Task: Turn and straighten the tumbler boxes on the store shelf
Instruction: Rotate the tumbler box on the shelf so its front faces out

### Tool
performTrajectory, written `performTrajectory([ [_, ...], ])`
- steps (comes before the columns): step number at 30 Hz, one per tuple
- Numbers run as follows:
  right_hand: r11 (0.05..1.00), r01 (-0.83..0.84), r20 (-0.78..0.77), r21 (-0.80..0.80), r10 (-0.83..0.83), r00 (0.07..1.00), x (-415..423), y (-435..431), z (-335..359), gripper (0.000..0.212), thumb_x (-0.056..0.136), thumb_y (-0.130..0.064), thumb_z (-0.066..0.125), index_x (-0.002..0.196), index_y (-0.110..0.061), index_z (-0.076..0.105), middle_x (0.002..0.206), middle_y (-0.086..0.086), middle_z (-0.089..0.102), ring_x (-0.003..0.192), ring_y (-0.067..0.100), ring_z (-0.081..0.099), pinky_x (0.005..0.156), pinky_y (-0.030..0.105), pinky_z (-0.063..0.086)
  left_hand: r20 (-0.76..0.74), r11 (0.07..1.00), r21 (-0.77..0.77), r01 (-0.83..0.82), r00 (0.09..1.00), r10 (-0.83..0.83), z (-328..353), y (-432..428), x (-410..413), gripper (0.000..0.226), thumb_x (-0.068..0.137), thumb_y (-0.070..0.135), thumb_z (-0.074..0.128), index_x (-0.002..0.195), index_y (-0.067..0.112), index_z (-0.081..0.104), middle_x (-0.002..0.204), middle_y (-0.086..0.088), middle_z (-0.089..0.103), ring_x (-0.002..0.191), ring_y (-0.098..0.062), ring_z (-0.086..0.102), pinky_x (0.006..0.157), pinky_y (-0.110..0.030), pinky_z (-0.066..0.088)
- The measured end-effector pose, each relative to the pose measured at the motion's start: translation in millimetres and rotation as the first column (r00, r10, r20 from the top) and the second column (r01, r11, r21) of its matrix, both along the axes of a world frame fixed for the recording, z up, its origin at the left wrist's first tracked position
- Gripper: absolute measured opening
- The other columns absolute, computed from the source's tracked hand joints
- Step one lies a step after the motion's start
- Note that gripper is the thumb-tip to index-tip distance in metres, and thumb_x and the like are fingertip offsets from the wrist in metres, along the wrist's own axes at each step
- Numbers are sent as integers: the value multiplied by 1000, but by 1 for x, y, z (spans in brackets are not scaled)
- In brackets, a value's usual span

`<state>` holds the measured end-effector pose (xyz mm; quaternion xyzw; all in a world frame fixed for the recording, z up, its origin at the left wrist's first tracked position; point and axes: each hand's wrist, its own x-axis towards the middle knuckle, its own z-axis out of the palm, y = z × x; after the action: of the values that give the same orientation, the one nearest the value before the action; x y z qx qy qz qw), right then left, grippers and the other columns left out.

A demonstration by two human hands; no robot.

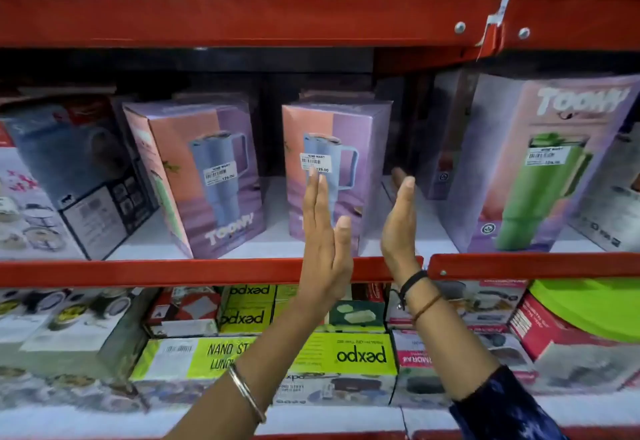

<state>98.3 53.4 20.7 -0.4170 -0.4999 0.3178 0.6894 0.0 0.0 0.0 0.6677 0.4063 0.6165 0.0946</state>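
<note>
Three tumbler boxes stand on the middle shelf. The left box shows a blue tumbler upside down and is turned at an angle. The middle box, also upside down, has a price sticker. At the right stands a large box with a green tumbler, upright. My left hand is flat and open, its fingertips in front of the middle box's face. My right hand is open, palm toward that box's right side, and holds nothing.
A red shelf beam runs overhead. A dark cookware box leans at the left of the tumbler boxes. Green lunch-box cartons and other packages fill the shelf below. White shelf floor shows between the boxes.
</note>
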Motion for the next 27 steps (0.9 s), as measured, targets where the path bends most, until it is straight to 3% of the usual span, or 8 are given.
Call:
performTrajectory([
  [4,956,-235,-107,-174,219,970,6,16,9,85,83,-73,16,140,-16,43,148,1,45,137,15,40,116,37,29,184,982,-187,-1,982,36,3,-4,20,65,92,60,16,148,29,10,158,20,1,144,8,-5,119,-19,-1],
  [8,948,-275,-178,-161,246,953,13,23,10,65,95,-55,10,118,-16,57,116,1,62,105,11,59,90,22,44,317,956,-286,58,948,37,8,-6,33,58,96,54,19,149,31,14,162,8,5,145,6,1,104,4,5],
  [12,944,-279,-220,-173,240,946,14,16,8,69,95,-55,14,124,-9,56,121,6,63,106,14,60,87,20,46,348,936,-336,103,937,22,30,-11,34,72,85,59,15,150,28,12,162,11,2,139,10,0,88,13,0],
  [14,949,-276,-237,-153,236,942,13,11,9,72,95,-57,15,132,-8,51,132,9,60,118,18,58,96,24,46,345,943,-311,115,939,0,37,-11,26,72,85,62,13,149,28,15,162,11,6,140,9,2,99,6,1],
  [17,959,-268,-269,-88,236,934,9,0,16,70,95,-57,16,134,-10,49,136,8,58,122,17,56,105,31,42,336,956,-270,113,942,-17,42,-6,10,67,91,59,14,149,26,18,161,8,18,146,-1,12,121,-26,10],
  [20,968,-246,-243,-44,228,943,-1,-15,21,70,90,-62,19,129,-16,55,133,3,60,123,13,56,109,34,39,392,956,-262,134,920,-21,45,9,-10,78,83,76,15,146,31,28,154,4,36,141,-10,32,117,-43,28],
  [23,975,-219,-206,-31,209,956,-13,-29,16,67,81,-69,23,118,-27,61,130,0,63,121,11,57,108,35,41,461,944,-255,209,884,-71,43,27,-32,86,75,85,21,140,32,40,144,0,50,134,-17,46,112,-49,36],
  [27,982,-182,-212,-51,168,963,-29,-44,2,62,85,-68,26,112,-29,65,129,-1,63,118,7,59,103,34,45,503,909,-336,246,863,-48,36,46,-51,110,62,95,23,146,25,32,156,1,35,143,-14,31,119,-45,24],
])
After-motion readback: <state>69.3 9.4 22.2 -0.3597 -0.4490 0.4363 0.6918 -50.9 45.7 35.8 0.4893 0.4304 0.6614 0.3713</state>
